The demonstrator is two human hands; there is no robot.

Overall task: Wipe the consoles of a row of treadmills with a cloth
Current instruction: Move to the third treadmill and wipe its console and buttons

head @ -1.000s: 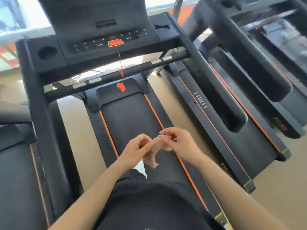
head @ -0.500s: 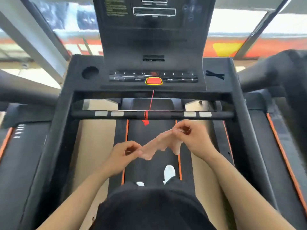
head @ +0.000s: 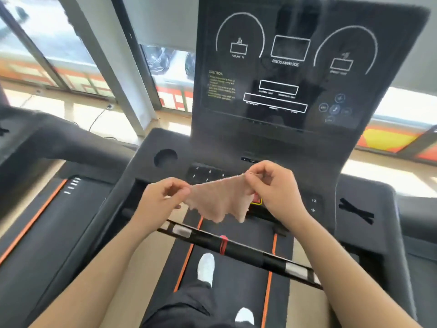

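A small pinkish cloth (head: 220, 200) hangs spread between my two hands, above the button panel of the treadmill console. My left hand (head: 160, 200) pinches its left corner and my right hand (head: 276, 188) pinches its right corner, slightly higher. The black console (head: 279, 74) rises straight ahead, with white dial outlines, boxes and a caution text on its dark screen. Part of the number keys (head: 208, 174) and a bit of the red stop button (head: 256, 201) show around the cloth.
A round cup hole (head: 165, 157) sits at the console's left. A black crossbar (head: 236, 249) with grey grip pads and a red cord runs below my hands. My white shoes (head: 206, 266) stand on the belt. Another treadmill (head: 35, 209) lies left, windows behind.
My view has swung up from the belt to the console screen. My hands have risen to the button panel and pulled apart, unfolding the bunched cloth into a spread sheet.
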